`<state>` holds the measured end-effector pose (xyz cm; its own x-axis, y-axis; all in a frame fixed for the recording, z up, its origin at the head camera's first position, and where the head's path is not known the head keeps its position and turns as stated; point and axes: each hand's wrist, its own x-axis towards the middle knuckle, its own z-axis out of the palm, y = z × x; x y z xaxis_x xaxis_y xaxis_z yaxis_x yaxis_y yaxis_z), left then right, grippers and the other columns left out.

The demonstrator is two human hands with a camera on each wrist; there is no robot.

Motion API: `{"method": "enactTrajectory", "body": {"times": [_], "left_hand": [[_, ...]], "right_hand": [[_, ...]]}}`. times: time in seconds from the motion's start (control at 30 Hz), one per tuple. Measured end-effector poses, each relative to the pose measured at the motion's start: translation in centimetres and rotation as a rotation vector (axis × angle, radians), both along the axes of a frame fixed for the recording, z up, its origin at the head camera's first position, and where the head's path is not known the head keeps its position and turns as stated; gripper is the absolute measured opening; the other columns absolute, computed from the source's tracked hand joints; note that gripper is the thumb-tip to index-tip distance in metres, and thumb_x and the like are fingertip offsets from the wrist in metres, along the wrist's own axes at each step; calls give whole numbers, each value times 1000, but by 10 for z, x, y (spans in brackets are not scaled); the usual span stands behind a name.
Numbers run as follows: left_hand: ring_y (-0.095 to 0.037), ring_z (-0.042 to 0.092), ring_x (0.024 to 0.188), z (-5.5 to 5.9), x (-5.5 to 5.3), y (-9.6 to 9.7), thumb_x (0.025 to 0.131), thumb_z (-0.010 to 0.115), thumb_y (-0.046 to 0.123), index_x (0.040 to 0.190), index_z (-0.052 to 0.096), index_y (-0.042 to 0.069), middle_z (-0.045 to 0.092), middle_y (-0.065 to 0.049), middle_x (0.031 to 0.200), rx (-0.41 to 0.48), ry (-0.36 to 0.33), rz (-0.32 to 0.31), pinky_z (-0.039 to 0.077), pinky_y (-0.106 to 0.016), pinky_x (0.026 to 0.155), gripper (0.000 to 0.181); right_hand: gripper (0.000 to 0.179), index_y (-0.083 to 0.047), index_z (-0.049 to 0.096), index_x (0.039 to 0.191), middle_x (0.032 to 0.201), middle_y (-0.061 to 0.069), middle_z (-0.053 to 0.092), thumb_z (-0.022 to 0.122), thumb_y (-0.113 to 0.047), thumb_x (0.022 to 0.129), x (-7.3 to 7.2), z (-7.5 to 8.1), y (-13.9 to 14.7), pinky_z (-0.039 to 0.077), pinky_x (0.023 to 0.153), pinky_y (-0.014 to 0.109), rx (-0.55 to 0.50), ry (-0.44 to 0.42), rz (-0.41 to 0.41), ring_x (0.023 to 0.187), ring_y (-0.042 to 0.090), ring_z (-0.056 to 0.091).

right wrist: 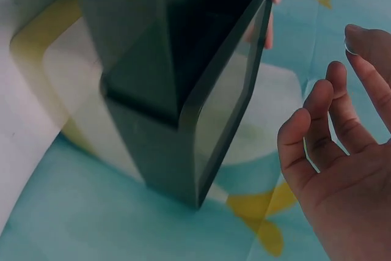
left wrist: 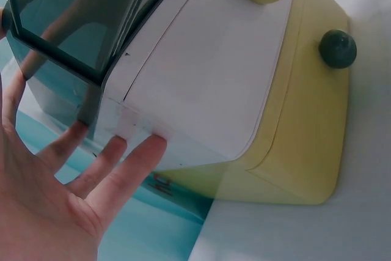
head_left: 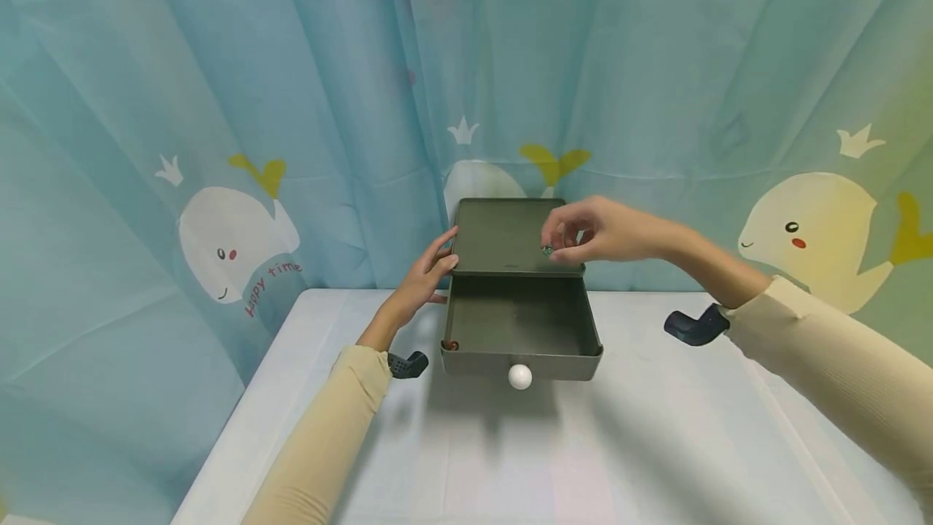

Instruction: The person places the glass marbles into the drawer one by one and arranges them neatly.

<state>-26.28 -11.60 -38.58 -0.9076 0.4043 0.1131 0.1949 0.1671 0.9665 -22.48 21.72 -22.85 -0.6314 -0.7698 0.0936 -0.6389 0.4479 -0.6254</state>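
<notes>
A dark green drawer unit (head_left: 496,233) stands against the curtain, its top drawer (head_left: 521,367) pulled out by a white knob (head_left: 520,377). Inside the drawer's front left corner lies a small reddish-brown marble (head_left: 452,345). My right hand (head_left: 601,229) is above the unit's top, pinching a small greenish marble (head_left: 547,249) between thumb and index finger. In the right wrist view only a glint of that marble (right wrist: 349,47) shows at the fingertips. My left hand (head_left: 417,286) rests against the unit's left side, fingers extended and spread, as the left wrist view (left wrist: 67,194) also shows.
Below the green section the unit has a white drawer (left wrist: 201,59) with a yellow knob and a yellow drawer (left wrist: 302,96) with a green knob. A white-covered table (head_left: 627,444) bears the unit. The blue whale-print curtain (head_left: 350,104) hangs close behind.
</notes>
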Motion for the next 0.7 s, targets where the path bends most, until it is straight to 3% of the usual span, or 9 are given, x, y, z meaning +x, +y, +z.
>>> {"method": "enactTrajectory", "body": {"times": [0.4,0.7], "left_hand": [[-39,37,145,0,1,1,105,47,47,161,25,47,24,-10,167,-6,-8,12,48,-67,96,60],[-40,37,145,0,1,2,106,47,48,162,24,46,24,-11,167,-8,-9,7,49,-67,96,61]], "right_hand": [[11,-13,71,106,93,-1,68,74,-16,96,-8,-9,-55,55,73,37,7,-21,113,83,22,63],[8,-16,71,102,96,-3,70,74,-14,95,-14,-24,-78,55,76,44,-8,-42,184,85,20,65]]}}
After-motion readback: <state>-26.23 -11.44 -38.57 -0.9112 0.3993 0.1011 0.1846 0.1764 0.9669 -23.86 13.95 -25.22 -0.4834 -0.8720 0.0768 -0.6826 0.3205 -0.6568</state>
